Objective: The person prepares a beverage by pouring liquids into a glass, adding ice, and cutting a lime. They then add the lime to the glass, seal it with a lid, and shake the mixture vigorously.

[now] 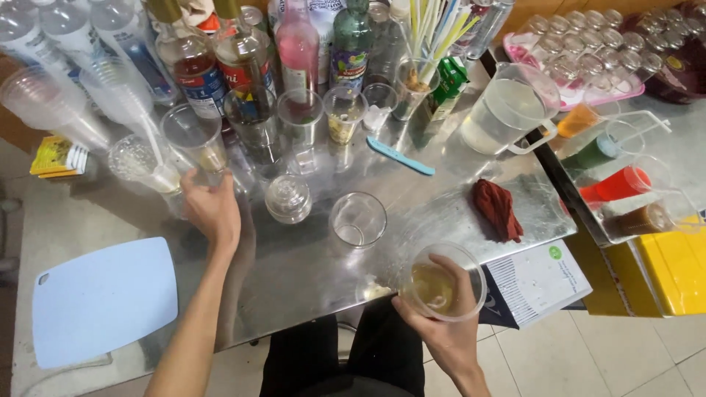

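On the steel table [309, 257] our left hand [213, 209] grips a cup [195, 140] w/ fingers wrapped; right hand [441, 331] clasps a cup of yellow liquid [445, 283].

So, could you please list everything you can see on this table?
syrup bottles: several, mixed colours, back row
cups: many, clear, before the bottles
glass: one, clear, centre
jar: one, clear, centre-left
straws: bunch, pale, in a back cup
pitcher: one, clear, right
rag: one, red, right
board: one, pale blue, left
left hand: at a back cup
right hand: holding yellowish cup
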